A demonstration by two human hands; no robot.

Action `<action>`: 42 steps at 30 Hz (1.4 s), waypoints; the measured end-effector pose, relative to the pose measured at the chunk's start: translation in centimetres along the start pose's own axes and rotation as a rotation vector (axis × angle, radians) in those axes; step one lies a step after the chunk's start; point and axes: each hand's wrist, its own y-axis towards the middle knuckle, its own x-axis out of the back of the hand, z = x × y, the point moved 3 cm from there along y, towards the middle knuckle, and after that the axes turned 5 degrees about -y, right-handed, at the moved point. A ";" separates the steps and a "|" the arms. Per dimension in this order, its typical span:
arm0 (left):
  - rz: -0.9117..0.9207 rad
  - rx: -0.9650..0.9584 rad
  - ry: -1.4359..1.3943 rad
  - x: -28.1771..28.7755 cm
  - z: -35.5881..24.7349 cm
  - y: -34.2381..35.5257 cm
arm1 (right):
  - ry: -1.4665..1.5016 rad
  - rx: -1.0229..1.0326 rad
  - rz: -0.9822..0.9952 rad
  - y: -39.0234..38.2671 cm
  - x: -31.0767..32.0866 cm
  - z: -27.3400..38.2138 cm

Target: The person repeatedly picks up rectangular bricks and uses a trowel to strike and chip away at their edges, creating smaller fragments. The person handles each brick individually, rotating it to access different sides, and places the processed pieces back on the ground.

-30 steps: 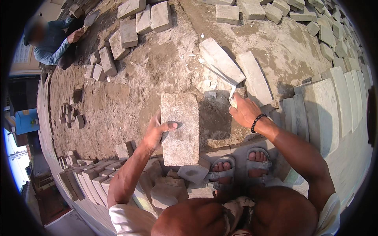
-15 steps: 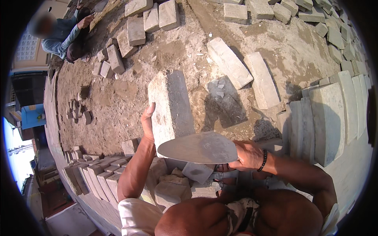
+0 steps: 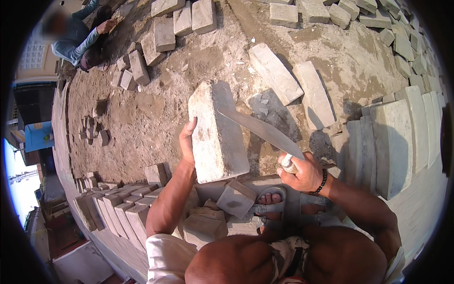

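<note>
A long pale concrete block is held up, tilted, in front of me. My left hand grips it along its left side, thumb on the face; the other fingers are hidden behind. Closed round a light handle, my right hand holds a trowel edge-on, its tip at the block's upper right part. A dark bead bracelet circles that wrist. On the ground beyond lie two long blocks side by side, and a greyish patch with small chips shows behind the trowel.
Stacked blocks stand at the right and lower left. Broken blocks lie by my sandalled feet. More blocks are scattered at the far side, and a person in a blue-grey sleeve crouches at the far left.
The trowel has swung from lying broad across the block's near end to edge-on at its upper right side. The block has shifted slightly right and turned, and my right hand has moved a little right.
</note>
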 end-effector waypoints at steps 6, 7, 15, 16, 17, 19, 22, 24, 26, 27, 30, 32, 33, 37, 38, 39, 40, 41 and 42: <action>-0.058 0.007 0.053 0.2 -0.1 -0.2 | -0.182 0.112 0.169 -2.6 -4.8 -3.9; -0.058 0.022 0.072 0.4 0.0 -0.3 | -0.133 -0.004 0.137 -2.0 -4.6 -4.7; 0.146 -0.141 0.653 -3.0 -1.4 -3.2 | 0.031 -0.405 -0.155 1.8 1.4 -4.5; 0.189 -0.263 0.850 -4.2 -1.5 -3.8 | 0.027 -0.405 -0.140 1.8 2.1 -4.0; 0.233 -0.318 1.059 -4.2 -1.5 -4.2 | 0.025 -0.403 -0.123 1.8 2.9 -3.2; 0.238 -0.383 1.391 -4.1 -1.2 -4.8 | 0.031 -0.398 -0.028 1.9 3.8 -0.7; 0.172 -0.275 1.543 -4.3 -0.5 -5.0 | -0.041 -0.347 0.117 1.6 3.7 2.4; 0.141 -0.227 1.533 -4.4 -0.2 -4.8 | -0.013 -0.303 0.203 0.7 3.0 4.1; 0.116 -0.239 1.482 -3.9 -0.2 -4.8 | -0.025 -0.326 0.311 -0.1 1.2 4.1; 0.129 -0.278 1.492 -4.0 -0.1 -4.8 | -0.029 -0.390 0.321 -0.9 0.1 2.9; 0.144 -0.376 1.527 -3.8 0.1 -5.0 | -0.196 -0.649 0.342 -0.2 -0.3 -3.1; 0.154 -0.417 1.558 -2.8 0.0 -4.8 | -0.264 -0.625 0.273 -0.3 0.9 -4.2; 0.163 -0.423 1.445 -2.0 -0.3 -4.4 | -0.297 -0.611 0.238 -0.1 1.2 -4.3; 0.070 -0.220 0.816 -1.3 -0.5 -2.9 | -0.060 -0.521 0.089 0.0 1.5 -3.2; 0.030 -0.127 0.620 0.2 -0.5 -2.3 | -0.022 -0.513 0.066 0.0 1.5 -2.9; -0.063 -0.075 0.376 1.7 -0.1 -1.7 | 0.017 -0.500 0.043 0.2 1.5 -2.2; -0.070 -0.055 0.256 2.8 0.1 -1.2 | 0.057 -0.487 0.019 0.4 1.4 -1.6; -0.071 -0.029 0.136 3.3 0.3 -0.6 | 0.056 -0.479 0.013 0.4 1.3 -1.4; -0.075 -0.005 0.014 4.0 0.6 0.0 | 0.056 -0.470 0.012 0.2 1.3 -1.4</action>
